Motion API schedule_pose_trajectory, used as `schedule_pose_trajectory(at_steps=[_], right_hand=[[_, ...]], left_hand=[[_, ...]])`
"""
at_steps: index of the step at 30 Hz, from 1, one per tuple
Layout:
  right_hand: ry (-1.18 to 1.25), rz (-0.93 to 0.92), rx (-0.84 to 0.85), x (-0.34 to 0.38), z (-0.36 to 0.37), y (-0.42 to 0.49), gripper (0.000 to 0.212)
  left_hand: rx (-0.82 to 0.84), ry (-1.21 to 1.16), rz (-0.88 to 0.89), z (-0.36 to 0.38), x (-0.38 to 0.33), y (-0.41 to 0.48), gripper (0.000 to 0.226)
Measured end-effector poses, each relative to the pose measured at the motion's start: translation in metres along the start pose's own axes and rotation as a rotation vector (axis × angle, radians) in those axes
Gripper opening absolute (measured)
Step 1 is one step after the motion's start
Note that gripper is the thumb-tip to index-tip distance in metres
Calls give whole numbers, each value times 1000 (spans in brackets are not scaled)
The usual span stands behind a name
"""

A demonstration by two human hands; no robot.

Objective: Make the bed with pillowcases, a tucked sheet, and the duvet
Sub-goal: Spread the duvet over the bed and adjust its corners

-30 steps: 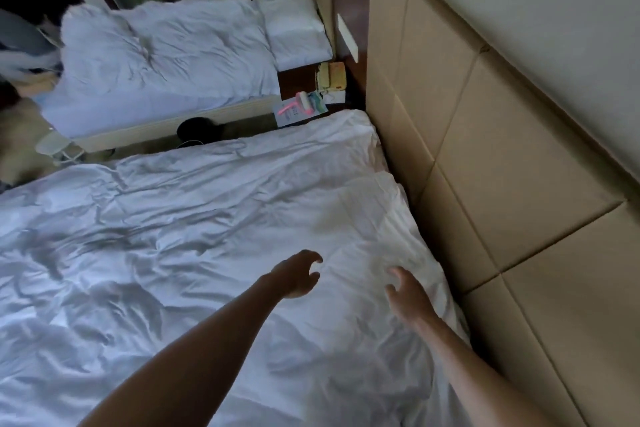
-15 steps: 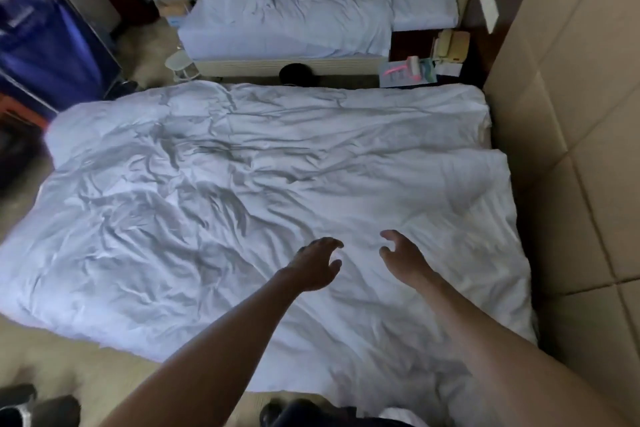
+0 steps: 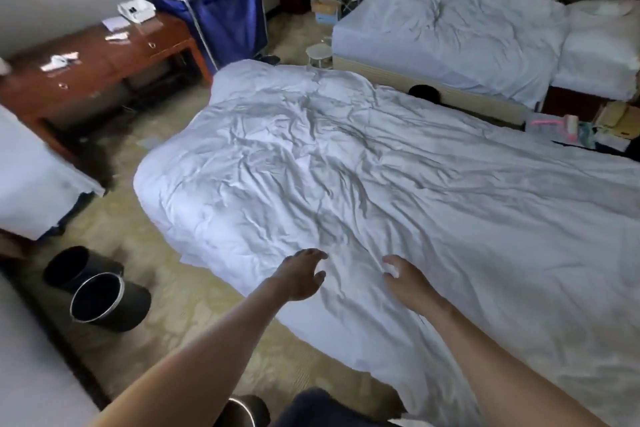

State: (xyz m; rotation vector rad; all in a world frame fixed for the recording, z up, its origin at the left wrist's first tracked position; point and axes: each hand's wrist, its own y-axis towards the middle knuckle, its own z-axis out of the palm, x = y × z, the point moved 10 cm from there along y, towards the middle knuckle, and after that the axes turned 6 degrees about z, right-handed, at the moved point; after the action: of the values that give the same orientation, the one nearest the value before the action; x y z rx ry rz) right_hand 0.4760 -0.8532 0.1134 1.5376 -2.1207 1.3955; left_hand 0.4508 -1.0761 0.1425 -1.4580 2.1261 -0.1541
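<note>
A wrinkled white duvet [image 3: 363,163] lies spread over the whole near bed and hangs over its near side. My left hand [image 3: 300,276] hovers over the duvet's near edge, fingers apart and empty. My right hand [image 3: 405,279] is a little to the right, fingers curled down onto the cloth; whether it pinches the fabric I cannot tell. No pillows show on this bed.
A second unmade bed [image 3: 450,24] with a pillow [image 3: 599,55] stands behind. A nightstand [image 3: 585,121] with clutter sits at the right. A wooden desk [image 3: 97,59] and blue laundry cart [image 3: 214,10] are at the left. Two black bins [image 3: 100,295] stand on the floor.
The view has swung left from the headboard toward the foot of the bed and the room. Both hands stay over the duvet, now near its side edge.
</note>
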Motion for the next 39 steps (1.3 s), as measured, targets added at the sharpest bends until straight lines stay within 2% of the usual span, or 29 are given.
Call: schedule_pose_trajectory(at_steps=[8, 12, 16, 21, 30, 37, 39], right_hand=[[-134, -97, 127, 115, 114, 9, 47], [-208, -137, 157, 149, 138, 18, 48], [-264, -135, 200, 153, 152, 33, 47], [-339, -174, 277, 119, 183, 55, 46], [-435, -127, 320, 30, 227, 55, 48], [-517, -55, 201, -42, 232, 30, 49], [-573, 7, 151, -71, 233, 25, 49]], left_hand=[[-96, -60, -174, -19, 140, -88, 51], [-149, -46, -205, -28, 167, -97, 52], [-156, -72, -227, -19, 167, -89, 53], [-187, -117, -311, 28, 163, -75, 52], [-58, -188, -372, 165, 132, -84, 55], [-82, -286, -338, 226, 121, -79, 51], [-42, -357, -343, 253, 114, -76, 50]])
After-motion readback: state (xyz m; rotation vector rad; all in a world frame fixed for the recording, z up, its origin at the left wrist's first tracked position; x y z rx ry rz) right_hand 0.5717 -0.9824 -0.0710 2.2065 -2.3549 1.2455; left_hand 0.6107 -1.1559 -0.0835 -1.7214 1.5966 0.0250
